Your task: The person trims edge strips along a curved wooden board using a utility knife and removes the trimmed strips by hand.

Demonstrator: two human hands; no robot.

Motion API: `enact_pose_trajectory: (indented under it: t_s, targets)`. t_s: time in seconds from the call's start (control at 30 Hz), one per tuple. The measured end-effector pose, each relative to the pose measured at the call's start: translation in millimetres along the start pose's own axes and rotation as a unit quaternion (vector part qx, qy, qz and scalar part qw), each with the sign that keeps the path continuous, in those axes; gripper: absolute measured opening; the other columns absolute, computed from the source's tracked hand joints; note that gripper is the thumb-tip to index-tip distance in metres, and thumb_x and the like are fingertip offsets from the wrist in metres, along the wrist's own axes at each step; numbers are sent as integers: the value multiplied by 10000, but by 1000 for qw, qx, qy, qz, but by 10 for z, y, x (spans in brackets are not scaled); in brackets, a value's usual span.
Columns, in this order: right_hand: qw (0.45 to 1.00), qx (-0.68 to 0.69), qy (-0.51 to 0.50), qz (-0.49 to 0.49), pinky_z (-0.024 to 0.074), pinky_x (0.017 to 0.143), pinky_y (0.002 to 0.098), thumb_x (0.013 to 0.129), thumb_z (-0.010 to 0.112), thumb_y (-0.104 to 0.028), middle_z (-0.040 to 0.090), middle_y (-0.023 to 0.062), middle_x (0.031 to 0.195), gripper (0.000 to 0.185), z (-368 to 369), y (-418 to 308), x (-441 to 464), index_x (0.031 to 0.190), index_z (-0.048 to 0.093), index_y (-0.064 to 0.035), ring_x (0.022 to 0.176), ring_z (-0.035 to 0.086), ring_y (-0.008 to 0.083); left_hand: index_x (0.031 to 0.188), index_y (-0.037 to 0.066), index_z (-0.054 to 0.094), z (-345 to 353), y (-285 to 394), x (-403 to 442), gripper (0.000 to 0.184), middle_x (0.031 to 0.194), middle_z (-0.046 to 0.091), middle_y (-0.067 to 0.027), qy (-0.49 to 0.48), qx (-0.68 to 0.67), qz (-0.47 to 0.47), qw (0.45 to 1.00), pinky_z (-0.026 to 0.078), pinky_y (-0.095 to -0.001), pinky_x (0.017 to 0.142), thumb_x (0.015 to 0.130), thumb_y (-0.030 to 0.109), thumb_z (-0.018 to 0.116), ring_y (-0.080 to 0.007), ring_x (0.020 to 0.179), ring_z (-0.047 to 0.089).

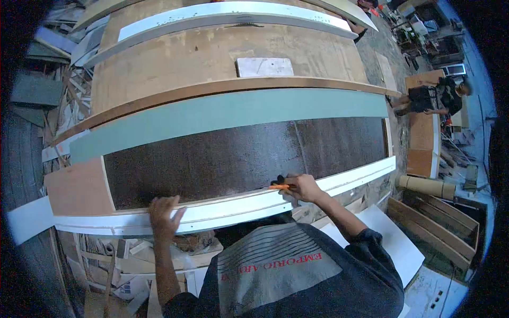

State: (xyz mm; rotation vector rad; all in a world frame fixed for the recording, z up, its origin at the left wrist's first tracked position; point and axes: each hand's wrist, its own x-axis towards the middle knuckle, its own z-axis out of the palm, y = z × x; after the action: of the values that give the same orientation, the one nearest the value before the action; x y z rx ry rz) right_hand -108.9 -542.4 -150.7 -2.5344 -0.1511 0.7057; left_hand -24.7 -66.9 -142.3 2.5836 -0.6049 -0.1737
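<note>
My right hand (303, 188) is closed round an orange tool (281, 186) with a dark part, at the near edge of a dark brown panel (222, 159). My left hand (165, 214) rests on the white strip (233, 206) along that same edge, its fingers apart and touching the strip and the panel's border. A pale green board (238, 111) lies along the panel's far side. At the panel's left end is a light pinkish-brown board (79, 188).
Beyond the green board runs a long wooden strip (212, 90), with a small white block (264, 67) behind it. Another person (440, 98) stands at the right. A cardboard roll (427, 186) and wooden frames (435, 228) lie at the lower right.
</note>
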Motion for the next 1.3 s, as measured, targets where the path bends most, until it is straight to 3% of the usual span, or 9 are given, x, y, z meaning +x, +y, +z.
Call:
enact_pose_trajectory:
  t_s: [0.03,0.27,0.43,0.53,0.63,0.8,0.93,1.1,1.3]
  targets:
    - [999,38,-20,11,526,716,487,827,726,-425,670,113,1001,357,9,62,39,1093,708,-187,829,657,387,1102,61,711,66,59,11,409,1077,686,-114,-3,0,0,1000,422,-487,1003,737,210,823,-323,1030,618]
    - [987,155,-34,-16,516,687,478,843,712,-377,684,120,845,260,-18,213,156,1004,709,-172,781,658,384,895,76,774,215,135,145,192,935,728,-107,-99,-105,-107,984,495,-405,855,752,198,806,-275,903,651]
    - [991,103,-76,-27,510,671,492,873,689,-377,674,137,762,251,-113,292,234,1023,700,-177,740,662,384,843,94,782,345,-11,135,140,901,733,-83,-117,-113,-158,974,500,-397,826,750,194,810,-253,890,646]
    - [981,140,-132,-20,505,654,508,886,676,-397,665,157,730,283,-183,293,279,1036,680,-156,717,661,391,852,98,779,352,141,143,126,888,732,-56,-143,-100,-209,962,470,-407,941,753,171,809,-245,899,645]
    - [974,179,-135,-16,501,648,515,923,636,-379,661,170,722,264,-186,312,341,1035,672,-143,704,654,406,883,130,772,409,359,149,120,915,729,-14,-42,-50,-237,969,233,-500,1170,766,123,794,-236,1027,629]
    - [958,263,-115,-4,502,665,520,903,673,-352,661,176,733,251,-153,401,316,1026,674,-134,729,656,413,993,140,748,538,520,111,217,1026,721,-21,2,29,-206,978,176,-557,1176,778,111,763,-259,1154,592]
    - [955,260,-138,-28,509,712,531,848,730,-328,678,186,799,271,-100,446,359,1014,678,-120,808,663,411,957,94,753,501,573,158,157,1013,722,-66,9,30,-204,979,264,-522,1133,824,176,735,-281,1128,595]
    - [958,261,20,-113,520,692,487,860,698,-232,671,157,876,191,-75,510,488,992,688,-95,808,657,383,954,69,726,449,555,309,137,980,700,-100,9,61,-172,983,291,-534,1127,883,170,667,-290,1027,618]
    - [965,257,-5,-45,516,684,443,823,750,-202,655,151,826,191,-685,482,464,943,690,-66,768,646,377,946,63,727,530,616,393,142,962,701,-104,67,19,-109,992,427,-483,992,865,174,694,-314,983,632]
